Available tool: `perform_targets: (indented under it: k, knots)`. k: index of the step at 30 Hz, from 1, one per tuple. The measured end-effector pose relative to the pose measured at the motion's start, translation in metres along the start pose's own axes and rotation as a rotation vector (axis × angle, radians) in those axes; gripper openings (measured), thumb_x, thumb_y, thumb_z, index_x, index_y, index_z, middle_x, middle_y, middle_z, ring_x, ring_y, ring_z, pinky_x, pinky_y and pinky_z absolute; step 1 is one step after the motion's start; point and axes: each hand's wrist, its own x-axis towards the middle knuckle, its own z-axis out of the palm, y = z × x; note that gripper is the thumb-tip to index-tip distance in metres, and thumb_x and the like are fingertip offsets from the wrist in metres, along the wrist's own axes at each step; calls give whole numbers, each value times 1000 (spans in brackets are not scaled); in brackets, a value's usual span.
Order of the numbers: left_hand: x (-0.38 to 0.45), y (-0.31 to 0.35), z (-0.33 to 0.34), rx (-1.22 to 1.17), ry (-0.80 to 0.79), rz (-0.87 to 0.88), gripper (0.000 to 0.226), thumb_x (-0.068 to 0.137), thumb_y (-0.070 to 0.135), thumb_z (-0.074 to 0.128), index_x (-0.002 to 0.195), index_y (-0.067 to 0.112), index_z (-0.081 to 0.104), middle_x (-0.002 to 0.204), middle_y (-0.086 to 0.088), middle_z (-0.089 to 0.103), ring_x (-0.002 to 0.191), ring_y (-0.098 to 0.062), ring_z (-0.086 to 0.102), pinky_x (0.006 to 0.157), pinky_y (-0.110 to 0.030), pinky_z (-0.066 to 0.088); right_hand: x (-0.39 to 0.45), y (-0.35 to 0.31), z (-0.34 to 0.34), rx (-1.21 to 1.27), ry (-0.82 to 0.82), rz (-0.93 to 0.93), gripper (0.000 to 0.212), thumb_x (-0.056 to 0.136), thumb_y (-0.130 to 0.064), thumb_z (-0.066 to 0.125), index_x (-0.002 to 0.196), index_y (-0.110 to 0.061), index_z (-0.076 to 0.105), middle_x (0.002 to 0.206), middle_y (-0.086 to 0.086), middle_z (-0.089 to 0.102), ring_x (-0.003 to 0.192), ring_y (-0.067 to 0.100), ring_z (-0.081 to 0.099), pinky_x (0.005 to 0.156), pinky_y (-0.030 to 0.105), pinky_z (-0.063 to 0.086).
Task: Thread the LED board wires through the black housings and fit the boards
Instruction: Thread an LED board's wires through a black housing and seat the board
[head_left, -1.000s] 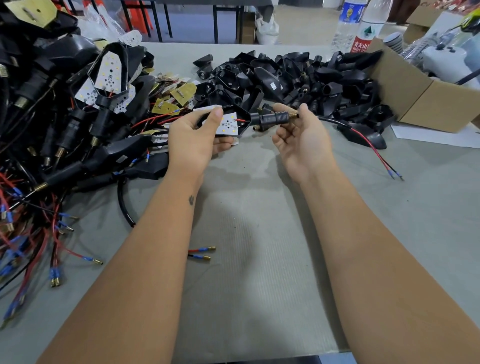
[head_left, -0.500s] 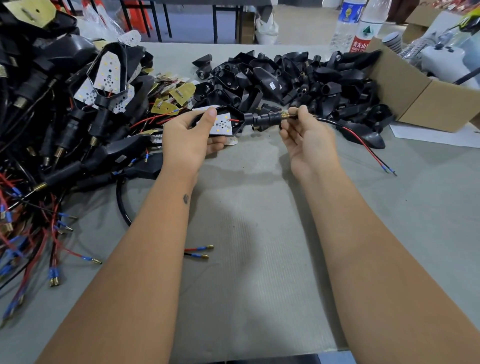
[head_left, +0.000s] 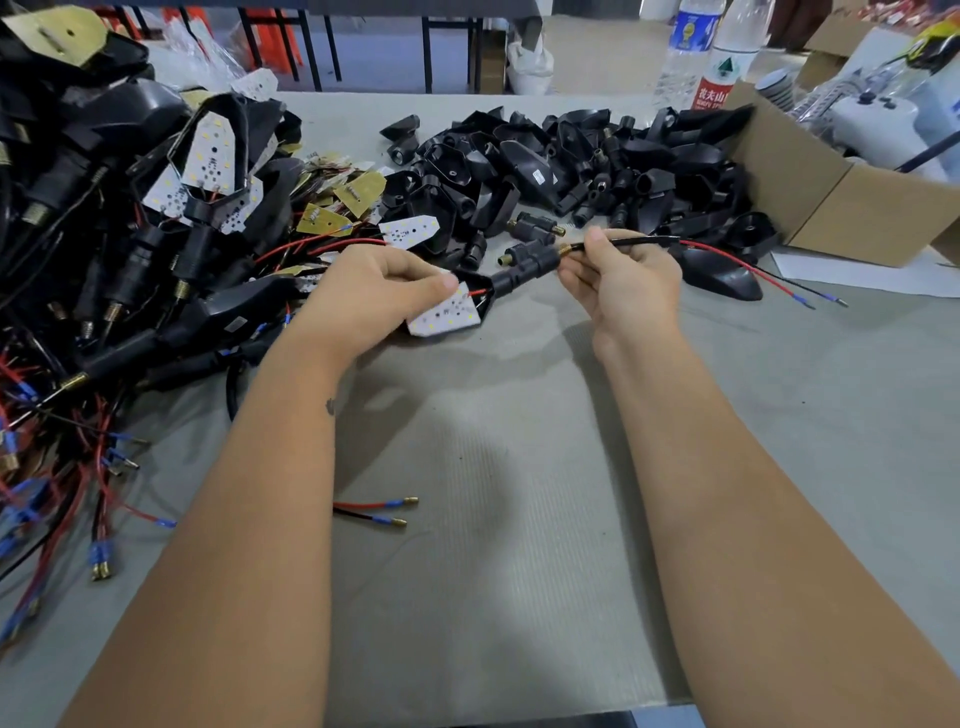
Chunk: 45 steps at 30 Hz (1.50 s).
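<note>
My left hand (head_left: 363, 296) grips a black housing with a white LED board (head_left: 445, 314) lying in its open face, thumb pressing on the board's upper edge. The housing's black stem (head_left: 524, 267) with a brass threaded tip points up and to the right. My right hand (head_left: 623, 280) pinches the black-sleeved wire (head_left: 644, 241) just past that brass tip. The red and black leads (head_left: 769, 280) trail off to the right, ending in blue-sleeved terminals near the table.
A pile of empty black housings (head_left: 561, 161) lies at the back centre, beside an open cardboard box (head_left: 831, 208). Finished units with wires (head_left: 104, 249) are heaped at the left. Loose LED boards (head_left: 410, 228) lie between. Two bottles (head_left: 717, 47) stand behind. A loose wire pair (head_left: 379, 512) lies nearby.
The LED board has tilted downward in my left hand and the stem now slants upward. My right hand has slid along the wire, away from the stem, drawing it through.
</note>
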Motion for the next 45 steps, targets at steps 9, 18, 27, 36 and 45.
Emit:
perform_targets:
  k: [9,18,27,36,45]
  knots:
    - [1,37,44,442,76,230,14,89,33,55,96,30,67,90,13,67,90,-11,62,81,-32,49,-5,10,15,-179,-275,10,9,93,-4,62,84,-5,63,69,9,69,60,14,67,60,24,56]
    - [9,34,61,505,118,265,10,96,34,53,94,28,60,76,7,57,79,-20,57,72,-37,48,2,5,12,-79,-132,23,40,105,-32,39,87,-10,67,61,1,58,51,11,52,50,21,44]
    - [1,27,46,607,23,280,11,98,38,48,94,33,57,88,8,63,77,-8,54,60,-26,38,8,3,1,27,-14,106,58,106,-41,31,64,-8,53,40,-6,23,35,9,19,40,17,17]
    - [-12,13,47,740,64,399,13,103,35,37,95,27,45,65,5,49,64,-15,45,51,-28,26,5,1,0,16,-48,101,51,104,-37,39,65,-9,57,48,-3,32,39,9,28,39,20,23]
    - [-6,4,28,908,8,508,15,102,33,32,94,24,39,68,1,48,63,-23,48,47,-30,23,4,-23,-15,524,-310,185,44,93,-49,44,81,-11,63,56,-1,45,46,13,32,46,22,23]
